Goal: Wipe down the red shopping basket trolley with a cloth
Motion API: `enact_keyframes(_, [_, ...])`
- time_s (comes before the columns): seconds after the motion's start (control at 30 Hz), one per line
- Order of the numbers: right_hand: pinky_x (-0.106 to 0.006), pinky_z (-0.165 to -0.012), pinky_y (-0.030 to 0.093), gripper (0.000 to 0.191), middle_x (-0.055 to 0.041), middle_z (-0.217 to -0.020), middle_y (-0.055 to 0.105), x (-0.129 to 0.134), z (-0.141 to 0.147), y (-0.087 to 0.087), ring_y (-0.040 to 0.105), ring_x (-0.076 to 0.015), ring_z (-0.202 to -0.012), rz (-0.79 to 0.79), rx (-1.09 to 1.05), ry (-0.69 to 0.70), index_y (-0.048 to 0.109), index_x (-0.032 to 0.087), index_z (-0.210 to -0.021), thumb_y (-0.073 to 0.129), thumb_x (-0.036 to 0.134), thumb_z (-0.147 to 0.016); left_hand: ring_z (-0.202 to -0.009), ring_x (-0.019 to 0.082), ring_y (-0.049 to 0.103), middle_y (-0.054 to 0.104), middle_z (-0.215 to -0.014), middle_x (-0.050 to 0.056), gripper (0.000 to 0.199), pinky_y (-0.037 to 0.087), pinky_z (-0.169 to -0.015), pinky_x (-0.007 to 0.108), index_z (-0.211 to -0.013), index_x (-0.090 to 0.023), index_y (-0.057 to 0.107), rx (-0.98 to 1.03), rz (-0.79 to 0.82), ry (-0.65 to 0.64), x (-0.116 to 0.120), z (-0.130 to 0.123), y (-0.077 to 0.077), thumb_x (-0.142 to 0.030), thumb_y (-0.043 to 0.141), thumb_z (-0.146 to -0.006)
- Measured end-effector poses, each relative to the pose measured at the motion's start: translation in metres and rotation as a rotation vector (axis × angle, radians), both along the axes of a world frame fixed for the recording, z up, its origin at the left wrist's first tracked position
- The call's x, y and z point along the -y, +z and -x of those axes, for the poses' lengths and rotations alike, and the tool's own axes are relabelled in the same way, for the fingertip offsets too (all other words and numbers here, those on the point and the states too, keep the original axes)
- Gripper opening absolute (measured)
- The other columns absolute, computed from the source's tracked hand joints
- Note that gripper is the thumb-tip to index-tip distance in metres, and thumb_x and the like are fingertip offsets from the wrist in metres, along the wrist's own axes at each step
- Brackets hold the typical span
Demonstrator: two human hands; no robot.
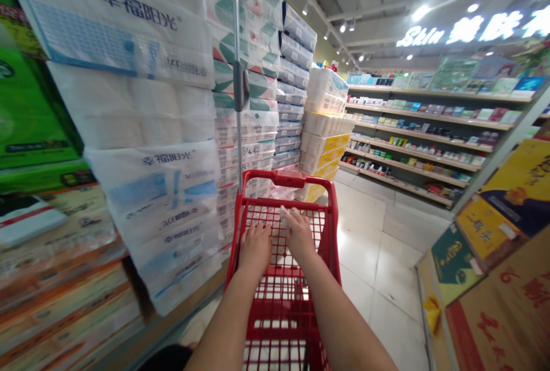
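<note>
A red plastic shopping cart (334, 202) with a mesh basket is directly in front of me. Both my arms reach forward over it. My left hand (256, 248) is over the mesh on the left, palm down, its fingers stretched forward and slightly apart. Whether it touches the mesh I cannot tell. To its right, my right hand (299, 234) is over the mesh with bent fingers. A small white thing (283, 214), perhaps crumpled tissue, shows at its fingertips.
Tall stacks of wrapped paper rolls (158, 107) line the left, with a thin metal pole (237, 21) in front. Shelves of small boxed goods (429, 110) stand at the back right. Cardboard cartons (494, 302) border the right side of the tiled floor (365, 256).
</note>
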State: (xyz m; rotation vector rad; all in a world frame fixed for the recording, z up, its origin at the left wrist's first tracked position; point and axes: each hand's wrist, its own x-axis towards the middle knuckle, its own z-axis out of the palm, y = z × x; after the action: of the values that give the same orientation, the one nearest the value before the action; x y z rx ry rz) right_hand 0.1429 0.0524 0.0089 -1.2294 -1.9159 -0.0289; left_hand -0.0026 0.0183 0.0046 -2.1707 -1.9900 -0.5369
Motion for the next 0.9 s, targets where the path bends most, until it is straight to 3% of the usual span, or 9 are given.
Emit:
enact_keyframes(0.1, [-0.044,-0.100,0.038,0.058,-0.0097,-0.131,0.055,-0.001,-0.006,0.001,0.046,-0.0249,-0.119,-0.014,-0.095,-0.155,0.057,0.022,-0.130,0.044,0.003,-0.077,-0.132,0.027,0.040,0.052,-0.139,0.010,0.042,0.033,-0.107,0.043,-0.133,-0.021,0.052,0.016,-0.011,-0.003,0.000,-0.001,0.000,-0.029,0.041,-0.094])
enact_keyframes(0.27, [-0.038,-0.100,0.039,0.056,-0.0053,-0.125,0.059,0.007,0.000,0.001,0.045,-0.0236,-0.119,0.014,0.050,0.067,0.063,0.026,-0.123,0.045,0.000,-0.077,-0.133,0.027,0.039,0.052,-0.139,0.010,0.041,0.033,-0.107,0.044,-0.132,-0.020,0.053,0.013,0.027,0.006,0.000,-0.002,0.000,-0.022,0.039,-0.093])
enact_keyframes(0.47, [-0.042,-0.098,0.041,0.051,-0.0109,-0.128,0.056,0.002,-0.010,0.003,0.048,-0.0250,-0.116,0.036,-0.088,-0.160,0.060,0.021,-0.126,0.046,0.004,-0.080,-0.133,0.027,0.039,0.052,-0.139,0.009,0.041,0.033,-0.108,0.043,-0.132,-0.021,0.052,0.029,-0.006,-0.001,0.001,-0.002,0.000,-0.029,0.042,-0.093])
enact_keyframes(0.67, [-0.039,-0.099,0.041,0.054,-0.0055,-0.123,0.059,0.007,0.002,0.002,0.046,-0.0242,-0.117,0.038,0.056,0.059,0.064,0.027,-0.121,0.047,0.001,-0.076,-0.132,0.026,0.040,0.052,-0.139,0.009,0.042,0.033,-0.107,0.043,-0.132,-0.021,0.053,0.005,0.014,0.010,0.001,0.000,0.000,-0.021,0.040,-0.092])
enact_keyframes(0.8, [-0.042,-0.099,0.040,0.053,-0.0079,-0.129,0.055,0.003,-0.008,0.005,0.045,-0.0263,-0.119,0.039,-0.065,-0.125,0.060,0.025,-0.127,0.047,0.005,-0.079,-0.132,0.027,0.040,0.052,-0.139,0.009,0.042,0.033,-0.108,0.043,-0.133,-0.021,0.052,0.017,-0.008,-0.003,0.001,0.001,-0.001,-0.028,0.041,-0.093])
enact_keyframes(0.9, [-0.043,-0.099,0.041,0.055,-0.0094,-0.129,0.055,0.005,-0.004,0.003,0.045,-0.0272,-0.118,0.030,-0.021,-0.112,0.059,0.024,-0.127,0.048,0.003,-0.077,-0.133,0.028,0.039,0.052,-0.139,0.009,0.042,0.033,-0.108,0.043,-0.133,-0.020,0.052,0.023,0.005,0.000,0.000,0.000,-0.002,-0.027,0.041,-0.093])
